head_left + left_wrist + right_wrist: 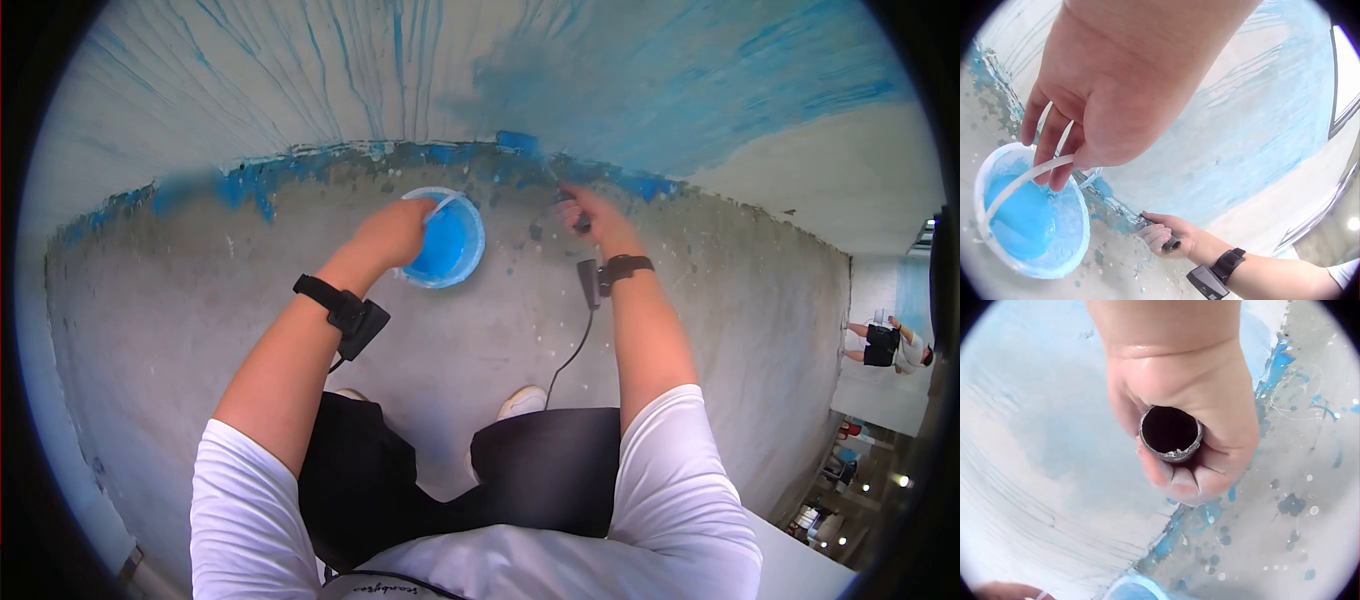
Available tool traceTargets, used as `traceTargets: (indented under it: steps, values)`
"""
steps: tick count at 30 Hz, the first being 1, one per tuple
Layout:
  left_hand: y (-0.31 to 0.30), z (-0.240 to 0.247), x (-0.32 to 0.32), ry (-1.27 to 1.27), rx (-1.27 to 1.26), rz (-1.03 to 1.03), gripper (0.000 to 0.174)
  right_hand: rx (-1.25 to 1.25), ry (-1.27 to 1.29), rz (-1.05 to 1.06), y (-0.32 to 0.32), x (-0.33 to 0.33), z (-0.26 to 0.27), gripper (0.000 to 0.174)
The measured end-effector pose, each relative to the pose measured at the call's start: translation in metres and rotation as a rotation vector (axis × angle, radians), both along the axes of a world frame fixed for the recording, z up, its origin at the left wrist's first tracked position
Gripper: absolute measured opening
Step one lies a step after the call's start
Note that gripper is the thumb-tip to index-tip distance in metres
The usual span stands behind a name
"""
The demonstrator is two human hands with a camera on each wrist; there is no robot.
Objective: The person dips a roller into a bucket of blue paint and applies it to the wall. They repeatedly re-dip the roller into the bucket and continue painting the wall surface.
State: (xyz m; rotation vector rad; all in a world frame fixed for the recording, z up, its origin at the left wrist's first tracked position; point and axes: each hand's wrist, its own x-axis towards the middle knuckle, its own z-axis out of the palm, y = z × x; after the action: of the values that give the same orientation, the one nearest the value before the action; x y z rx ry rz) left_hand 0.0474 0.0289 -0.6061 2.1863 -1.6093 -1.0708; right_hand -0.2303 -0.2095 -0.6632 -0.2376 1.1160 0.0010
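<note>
In the head view the left hand (393, 232) holds the thin white handle (443, 205) of a white bucket (478, 245) with bright blue paint inside. Its fingers curl round that handle (1019, 182) in the left wrist view, above the bucket (1086, 234). The right hand (597, 218) grips a dark, round tool handle (1174, 457), its hollow end facing the right wrist camera. A thin rod seems to run from this grip toward a blue roller-like piece (517, 141) at the foot of the wall; the joint between them is blurred.
A pale wall (800, 190) with blue streaks and drips meets a grey, paint-spotted floor (500, 340). The wearer's shoe (523, 402) stands below the hands. Another person (905, 347) is at the far right. Cables hang from both wrist cameras.
</note>
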Motion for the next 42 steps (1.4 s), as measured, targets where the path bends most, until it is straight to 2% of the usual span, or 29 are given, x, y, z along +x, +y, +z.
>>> traceTargets:
  steps: [2, 5, 7, 12, 16, 17, 19, 20, 22, 25, 26, 28, 31, 34, 37, 41, 42]
  values:
    - [0.0, 0.002, -0.002, 0.018, 0.049, -0.005, 0.033, 0.071, 0.033, -0.014, -0.005, -0.011, 0.01, 0.039]
    - [0.001, 0.006, -0.003, 0.02, 0.04, 0.015, 0.034, -0.012, 0.055, 0.002, 0.001, -0.006, 0.018, 0.038]
    - [0.003, 0.009, -0.004, -0.028, -0.004, 0.001, 0.034, -0.306, 0.226, 0.106, 0.019, 0.021, 0.014, 0.034]
    - [0.003, 0.0, -0.002, -0.026, -0.034, -0.008, 0.033, -0.307, 0.186, -0.048, 0.046, 0.07, -0.02, 0.029]
    - [0.003, -0.001, -0.001, 0.007, -0.03, 0.009, 0.033, -0.298, 0.155, -0.062, 0.047, 0.067, -0.028, 0.031]
    - [0.003, -0.004, -0.002, 0.01, -0.034, 0.008, 0.033, -0.302, 0.158, -0.063, 0.042, 0.062, -0.021, 0.031]
    - [0.005, -0.011, -0.002, -0.061, -0.14, -0.014, 0.034, -0.084, 0.086, -0.097, 0.026, 0.05, 0.005, 0.034]
    - [0.006, -0.007, -0.001, -0.058, -0.135, -0.005, 0.034, -0.079, 0.09, -0.089, 0.021, 0.043, 0.016, 0.034]
    - [0.002, 0.004, -0.003, 0.003, -0.009, 0.001, 0.037, -0.091, 0.087, -0.048, 0.01, 0.027, 0.034, 0.036]
    - [0.003, -0.002, -0.002, -0.004, -0.043, 0.009, 0.038, -0.099, 0.122, 0.032, 0.016, 0.021, 0.025, 0.037]
    - [0.003, -0.005, -0.002, -0.008, -0.043, 0.013, 0.038, -0.099, 0.117, 0.036, 0.023, 0.028, 0.022, 0.037]
    - [0.004, -0.01, -0.002, -0.032, -0.074, 0.017, 0.038, -0.337, 0.193, 0.082, 0.051, 0.058, 0.015, 0.036]
    - [0.004, -0.001, -0.002, -0.033, -0.037, 0.003, 0.037, -0.346, 0.165, 0.149, 0.068, 0.095, 0.008, 0.033]
    - [0.005, 0.002, -0.001, -0.01, -0.02, 0.005, 0.037, -0.268, 0.091, 0.053, 0.065, 0.115, -0.011, 0.028]
    - [0.005, -0.001, 0.0, -0.034, -0.045, -0.012, 0.036, -0.285, 0.116, 0.058, 0.074, 0.122, -0.009, 0.027]
    - [0.008, -0.009, -0.001, -0.026, -0.084, 0.029, 0.036, -0.311, 0.112, -0.012, 0.061, 0.097, -0.016, 0.029]
    - [0.007, -0.008, -0.001, -0.02, -0.066, 0.027, 0.035, -0.254, 0.106, -0.054, 0.054, 0.09, -0.011, 0.029]
